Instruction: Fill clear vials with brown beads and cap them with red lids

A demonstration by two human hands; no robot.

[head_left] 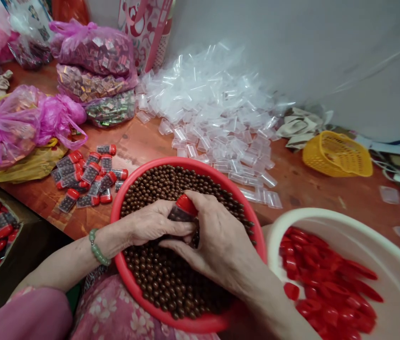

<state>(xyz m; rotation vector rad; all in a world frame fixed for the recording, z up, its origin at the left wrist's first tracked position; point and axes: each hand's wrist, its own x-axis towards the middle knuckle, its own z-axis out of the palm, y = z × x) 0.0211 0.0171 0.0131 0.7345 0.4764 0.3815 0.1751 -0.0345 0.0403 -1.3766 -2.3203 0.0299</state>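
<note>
Over a red basin full of small round brown balls, both hands meet around one small clear container with a red cap. My left hand, with a green bead bracelet on its wrist, grips the body of the container, where dark balls show through. My right hand has its fingers closed about the red cap end. Part of the container is hidden behind the fingers. Just beyond the basin's left rim lies a pile of filled red-capped containers.
A heap of clear empty tubes spreads behind the basin. To the right stand a cream basin of red caps and a yellow basket. Pink bags sit at back left; a cardboard box of filled containers is near left.
</note>
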